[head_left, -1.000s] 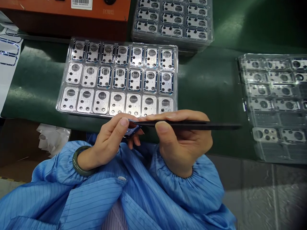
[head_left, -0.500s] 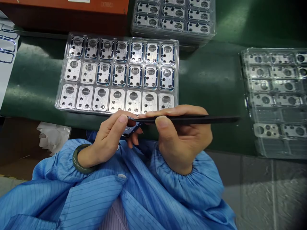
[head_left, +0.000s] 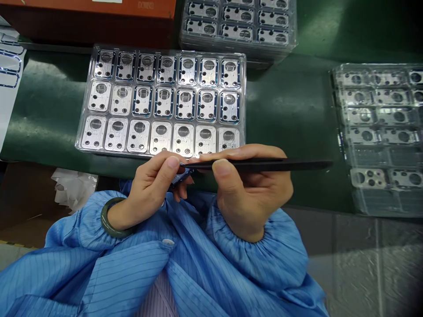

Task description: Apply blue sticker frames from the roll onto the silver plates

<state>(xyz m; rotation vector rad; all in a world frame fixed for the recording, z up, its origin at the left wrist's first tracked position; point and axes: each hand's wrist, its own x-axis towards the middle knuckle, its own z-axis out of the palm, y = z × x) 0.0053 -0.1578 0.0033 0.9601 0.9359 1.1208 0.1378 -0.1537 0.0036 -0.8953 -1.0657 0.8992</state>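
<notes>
The left hand [head_left: 148, 187] pinches a small blue-edged part [head_left: 181, 177] between thumb and forefinger, with the other fingers curled beneath it. The part sits just below the near edge of a clear plastic tray [head_left: 243, 110], close to the middle of the frame. The right hand [head_left: 251, 193] grips long black tweezers [head_left: 264, 165] between thumb and fingers. Their tips meet the part, but whether they are pressed together on it is too small to tell. The tweezers run to the right, and their far end stops just short of a stack of clear trays [head_left: 380, 132] at the right edge of the frame.

The tray holds three rows of seven metal plates [head_left: 161, 134]. The top row and most of the middle row have blue edging; the bottom row and the two left plates of the middle row are bare. The right hand's fingers reach the tray's near rim. A green mat [head_left: 291, 119] leaves open room to the right of the tray. Another stack of trays [head_left: 238, 26] stands at top centre, beside an orange box [head_left: 86, 6]. A jade bangle [head_left: 109, 215] circles the left wrist above a blue striped sleeve [head_left: 257, 259].
</notes>
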